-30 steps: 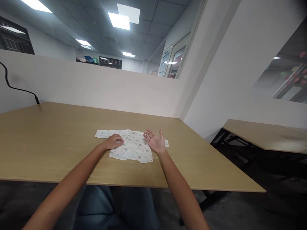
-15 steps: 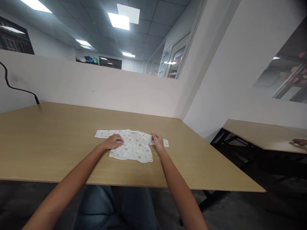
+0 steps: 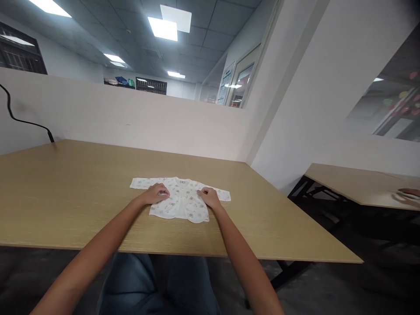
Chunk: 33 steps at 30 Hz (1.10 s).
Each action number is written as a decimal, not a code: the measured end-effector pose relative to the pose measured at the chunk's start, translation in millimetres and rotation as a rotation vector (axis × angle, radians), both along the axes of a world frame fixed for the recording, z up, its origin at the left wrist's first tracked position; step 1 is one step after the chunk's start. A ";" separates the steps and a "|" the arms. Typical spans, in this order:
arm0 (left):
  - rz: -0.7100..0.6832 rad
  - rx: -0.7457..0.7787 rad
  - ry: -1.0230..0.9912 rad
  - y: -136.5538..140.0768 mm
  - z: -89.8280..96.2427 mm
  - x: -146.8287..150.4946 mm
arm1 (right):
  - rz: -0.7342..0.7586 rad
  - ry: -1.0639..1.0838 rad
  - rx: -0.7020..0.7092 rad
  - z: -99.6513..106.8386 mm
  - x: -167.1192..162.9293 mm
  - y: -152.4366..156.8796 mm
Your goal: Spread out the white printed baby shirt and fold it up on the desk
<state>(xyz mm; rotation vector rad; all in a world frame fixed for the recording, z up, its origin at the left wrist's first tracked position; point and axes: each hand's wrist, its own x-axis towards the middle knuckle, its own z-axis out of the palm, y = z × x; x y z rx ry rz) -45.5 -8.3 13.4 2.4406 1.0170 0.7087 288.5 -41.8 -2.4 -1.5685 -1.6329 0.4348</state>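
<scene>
A small white baby shirt [image 3: 192, 202] with a pale scattered print and an open front lies flat on the table, its collar away from me and both sleeves stretched sideways. My left hand [image 3: 155, 194] rests on the shirt's left side below the sleeve, thumb and fingers curled together in a pinch on the cloth. On the opposite side, my right hand [image 3: 210, 197] sits over the chest near the sleeve joint. Its fingers are likewise bent against the thumb at the fabric; the exact fingertip contact is too small to see clearly.
The wooden table [image 3: 82, 192] runs to a white partition wall [image 3: 157, 124] at the back. A black cable [image 3: 28, 122] hangs at the far left. To the right stands another table [image 3: 354, 181], where part of another person's hand [image 3: 411, 191] shows at the frame's edge.
My right hand has moved left, from the right sleeve onto the shirt's chest. My left hand and the shirt stay in place. The other person's hand shifted slightly.
</scene>
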 end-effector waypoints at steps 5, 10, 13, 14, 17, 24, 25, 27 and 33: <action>-0.007 -0.002 0.006 -0.1 0.5 0.2 | 0.025 -0.020 -0.036 4.1 -4.1 -4.8; -0.002 -0.002 0.007 0.8 -0.6 -0.6 | 0.038 -0.029 -0.039 5.6 -4.9 -6.2; -0.008 0.001 0.008 1.6 -1.4 -0.9 | 0.043 -0.027 -0.033 4.4 -4.0 -5.2; -0.010 0.002 0.011 2.0 -1.7 -1.0 | 0.043 -0.027 -0.034 4.0 -3.7 -4.8; -0.013 0.007 0.017 3.2 -2.3 -1.1 | 0.042 -0.029 -0.033 3.1 -3.0 -4.0; -0.025 0.010 0.012 1.2 0.2 -0.5 | 0.048 -0.026 -0.037 3.4 -2.8 -4.2; -0.024 0.008 0.012 0.8 0.5 -0.4 | 0.050 -0.027 -0.035 3.5 -2.9 -4.2; -0.019 0.004 0.012 0.5 0.7 -0.5 | 0.055 -0.029 -0.031 3.7 -3.1 -4.2; -0.018 0.006 0.012 1.9 -1.6 -1.3 | 0.061 -0.038 -0.029 4.9 -3.6 -5.7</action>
